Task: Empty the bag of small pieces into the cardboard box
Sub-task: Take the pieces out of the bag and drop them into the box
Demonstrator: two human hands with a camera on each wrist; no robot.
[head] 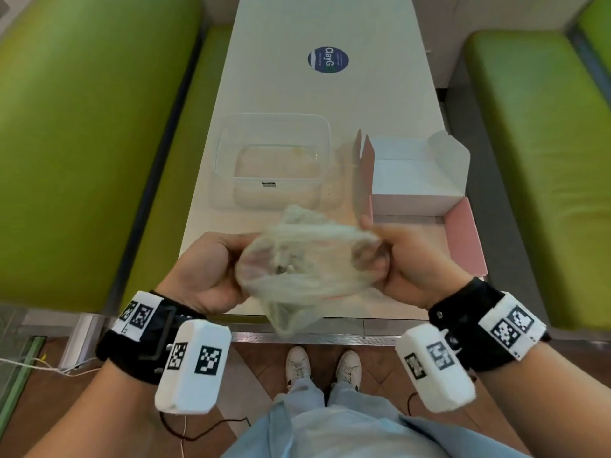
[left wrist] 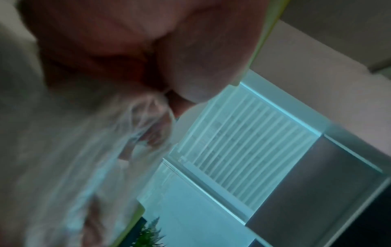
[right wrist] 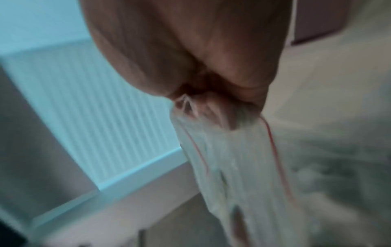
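**Bag held at both ends, box waiting**

I pinched the bag [head: 304, 262] between my left hand [head: 201, 269] and right hand [head: 413, 262], likely to open it. The cardboard box [head: 416, 193] sat empty just beyond my right grip.

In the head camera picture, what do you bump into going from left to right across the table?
Clear plastic tub → open cardboard box. Nearer, above the table's edge: left hand → plastic bag → right hand.
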